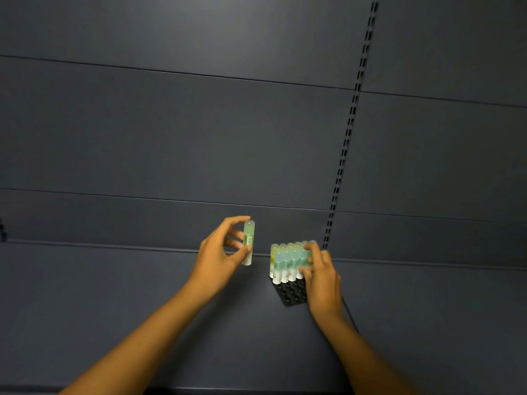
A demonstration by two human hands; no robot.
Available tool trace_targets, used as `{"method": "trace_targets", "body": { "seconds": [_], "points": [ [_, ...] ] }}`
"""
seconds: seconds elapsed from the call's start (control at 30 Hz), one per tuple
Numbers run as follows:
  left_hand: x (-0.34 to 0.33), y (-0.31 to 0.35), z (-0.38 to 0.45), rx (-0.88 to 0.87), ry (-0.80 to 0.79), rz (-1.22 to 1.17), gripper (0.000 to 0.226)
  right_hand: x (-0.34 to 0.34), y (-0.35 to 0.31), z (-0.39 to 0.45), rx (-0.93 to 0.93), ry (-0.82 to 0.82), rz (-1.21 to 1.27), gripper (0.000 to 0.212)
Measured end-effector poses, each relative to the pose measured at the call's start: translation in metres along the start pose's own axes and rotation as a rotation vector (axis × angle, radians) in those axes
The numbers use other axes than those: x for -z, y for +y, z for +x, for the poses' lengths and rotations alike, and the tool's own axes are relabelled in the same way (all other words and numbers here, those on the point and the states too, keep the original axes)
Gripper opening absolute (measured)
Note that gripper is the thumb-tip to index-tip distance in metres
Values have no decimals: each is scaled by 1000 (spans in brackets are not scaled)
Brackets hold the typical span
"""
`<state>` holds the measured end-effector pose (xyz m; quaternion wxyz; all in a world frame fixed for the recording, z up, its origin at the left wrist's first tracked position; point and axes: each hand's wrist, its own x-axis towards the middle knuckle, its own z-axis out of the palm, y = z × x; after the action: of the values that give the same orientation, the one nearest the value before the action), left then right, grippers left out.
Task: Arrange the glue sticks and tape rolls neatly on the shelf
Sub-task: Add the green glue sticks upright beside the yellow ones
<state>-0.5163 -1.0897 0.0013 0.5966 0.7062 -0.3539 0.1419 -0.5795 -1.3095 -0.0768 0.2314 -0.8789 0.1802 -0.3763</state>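
Observation:
My left hand (218, 256) holds one glue stick (248, 242) upright above the shelf (114, 280), pinched between thumb and fingertips; it has a pale green cap and a white lower body. To its right, several glue sticks (288, 262) stand in rows in a black holed tray (291, 295), filling its back part. My right hand (320, 276) rests against the right side of that group, thumb and fingers curled round the nearest sticks. No tape rolls are in view.
The dark blue shelf runs wide to left and right of the tray. Behind it rises a dark panelled back wall (199, 138) with a slotted upright rail (346, 143) just behind the tray. The tray's front holes hold nothing.

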Motion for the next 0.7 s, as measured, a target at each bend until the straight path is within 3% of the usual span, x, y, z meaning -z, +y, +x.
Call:
{"method": "trace_targets", "body": {
  "seconds": [0.37, 0.7],
  "points": [
    [4, 1, -1, 9, -1, -1, 51, 4, -2, 2, -20, -88, 5, 54],
    [-16, 8, 3, 8, -32, -13, 52, 3, -34, -3, -136, -110, 159, 46]
  ]
}}
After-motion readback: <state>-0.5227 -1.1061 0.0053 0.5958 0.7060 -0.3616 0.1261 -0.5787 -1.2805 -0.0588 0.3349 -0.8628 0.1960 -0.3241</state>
